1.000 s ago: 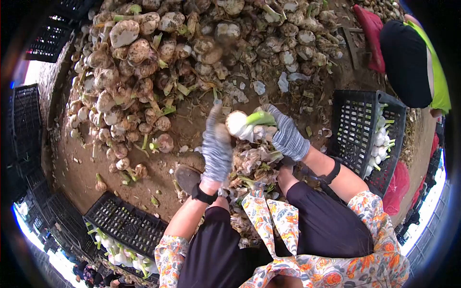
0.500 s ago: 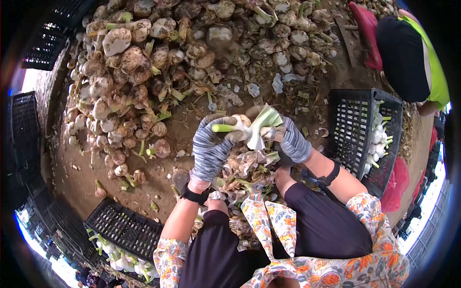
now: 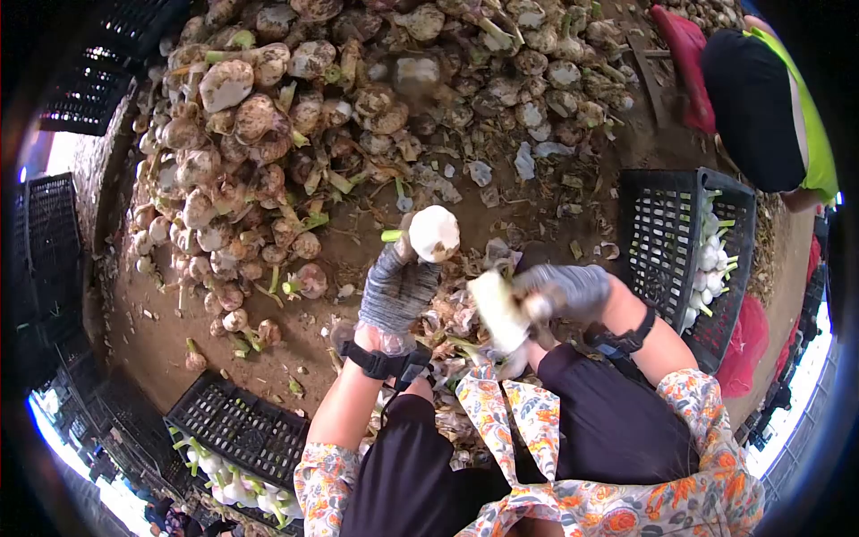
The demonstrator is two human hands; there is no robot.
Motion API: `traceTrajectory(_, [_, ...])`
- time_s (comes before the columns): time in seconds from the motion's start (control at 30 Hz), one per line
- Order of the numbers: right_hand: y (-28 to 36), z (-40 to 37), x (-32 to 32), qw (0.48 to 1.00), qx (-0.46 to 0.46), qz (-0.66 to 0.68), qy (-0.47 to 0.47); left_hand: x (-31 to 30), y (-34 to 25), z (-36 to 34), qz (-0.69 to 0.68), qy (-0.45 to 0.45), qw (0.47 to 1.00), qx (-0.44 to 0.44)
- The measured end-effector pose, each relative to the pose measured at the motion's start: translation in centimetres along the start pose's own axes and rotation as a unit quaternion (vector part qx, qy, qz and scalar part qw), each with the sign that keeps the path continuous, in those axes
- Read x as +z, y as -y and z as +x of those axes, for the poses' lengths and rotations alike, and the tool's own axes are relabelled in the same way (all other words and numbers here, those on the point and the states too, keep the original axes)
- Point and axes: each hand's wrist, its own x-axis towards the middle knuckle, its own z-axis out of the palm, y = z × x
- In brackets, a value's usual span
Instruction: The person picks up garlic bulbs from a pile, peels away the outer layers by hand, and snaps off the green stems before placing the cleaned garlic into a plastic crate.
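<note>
A white garlic bulb (image 3: 435,234) with a short green stem is held in my left hand (image 3: 398,286), which wears a striped grey glove. Its fingers are wrapped round the bulb from below and behind. Lower and to the right, my gloved right hand (image 3: 568,294) is closed on a pale garlic husk (image 3: 498,309); both are smeared by motion. The hands are apart. Beneath them, between my legs, lies a heap of peeled garlic skins (image 3: 456,313).
A large pile of dirty garlic bulbs (image 3: 255,116) spreads ahead and left. A black crate (image 3: 662,242) with white garlic stands at right, another crate (image 3: 237,425) at lower left. A person in dark and lime clothing (image 3: 752,107) is at upper right, near red sacks (image 3: 684,76).
My hands have parted. The husk came away from the bulb and moved down with my right hand, while my left hand turned the bulb upward to show its clean white side.
</note>
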Motion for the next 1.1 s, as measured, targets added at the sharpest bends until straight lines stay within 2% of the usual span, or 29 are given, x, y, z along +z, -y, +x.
traceTrajectory(0.03, [1.1, -0.1, 0.5, 0.993, 0.021, -0.113, 0.023, -0.2, 0.0, 0.0, -0.001, -0.001, 1.0, 0.003])
traceTrajectory(0.07, [-0.1, 0.2, -0.1, 0.952, -0.052, -0.302, -0.006, -0.2, 0.0, 0.1, -0.021, -0.016, 1.0, -0.015])
traceTrajectory(0.1, [0.8, 0.8, -0.2, 0.891, 0.018, -0.442, -0.097, -0.1, 0.1, 0.1, -0.04, -0.031, 0.998, -0.035])
traceTrajectory(0.13, [0.9, 1.4, -0.7, 0.928, 0.031, -0.32, -0.187, 0.2, 0.2, 0.1, -0.044, -0.02, 0.998, -0.041])
traceTrajectory(0.17, [1.0, 1.9, -1.0, 0.942, 0.044, -0.191, -0.272, 0.3, 0.3, 0.1, -0.044, -0.021, 0.998, -0.043])
traceTrajectory(0.2, [1.2, 2.4, -1.0, 0.942, 0.045, -0.191, -0.272, 0.4, 0.5, 0.1, -0.031, -0.028, 0.999, -0.027])
traceTrajectory(0.27, [1.4, 3.2, -0.7, 0.938, -0.061, -0.018, -0.341, 0.8, 1.0, -0.1, -0.019, -0.037, 0.999, -0.012])
traceTrajectory(0.3, [1.2, 3.7, -0.4, 0.938, -0.06, -0.018, -0.341, 1.5, 1.1, -0.2, -0.005, -0.06, 0.998, -0.005])
traceTrajectory(0.37, [0.7, 5.0, 0.4, 0.926, -0.13, -0.013, -0.353, 2.4, 1.5, -0.5, 0.008, -0.083, 0.997, 0.001])
traceTrajectory(0.4, [2.2, 5.2, 1.6, 0.921, -0.061, 0.021, -0.384, 2.6, 1.7, -0.6, 0.017, -0.078, 0.997, 0.007])
traceTrajectory(0.43, [1.5, 5.8, 1.3, 0.921, -0.06, 0.022, -0.385, 2.8, 1.9, -0.8, 0.027, -0.074, 0.997, 0.014])
traceTrajectory(0.5, [0.2, 7.0, 0.6, 0.845, -0.137, -0.231, -0.463, 3.2, 2.1, -0.9, 0.025, -0.073, 0.997, 0.018])
traceTrajectory(0.57, [0.4, 6.6, 0.9, 0.855, -0.124, -0.213, -0.456, 3.0, 2.0, -1.0, 0.021, -0.08, 0.996, 0.015])
traceTrajectory(0.63, [1.3, 6.0, 1.4, 0.918, -0.118, -0.019, -0.378, 2.1, 1.9, -0.6, 0.014, -0.073, 0.997, 0.017])
traceTrajectory(0.77, [-0.5, 5.7, 0.3, 0.911, -0.147, -0.109, -0.371, 2.1, 1.7, -0.8, 0.008, -0.076, 0.997, 0.019])
traceTrajectory(0.8, [-0.5, 5.7, 0.2, 0.925, -0.156, 0.022, -0.345, 2.0, 1.8, -0.7, 0.007, -0.077, 0.997, 0.019])
traceTrajectory(0.87, [-0.2, 5.2, 0.7, 0.914, -0.175, 0.254, -0.262, 1.6, 1.8, -0.5, 0.03, -0.079, 0.996, 0.032])
traceTrajectory(0.9, [0.2, 5.4, 1.1, 0.915, -0.175, 0.253, -0.262, 1.7, 1.9, -0.5, 0.03, -0.079, 0.996, 0.033])
traceTrajectory(0.93, [0.4, 5.7, 1.3, 0.919, -0.167, 0.158, -0.321, 1.8, 1.9, -0.6, 0.055, -0.064, 0.995, 0.048])
traceTrajectory(1.0, [0.5, 5.9, 1.3, 0.911, -0.157, 0.062, -0.376, 2.5, 2.0, -0.7, 0.081, -0.049, 0.994, 0.063])
traceTrajectory(1.1, [0.1, 6.0, 0.4, 0.937, -0.111, 0.062, -0.325, 3.2, 1.9, -0.7, 0.119, -0.037, 0.988, 0.095])
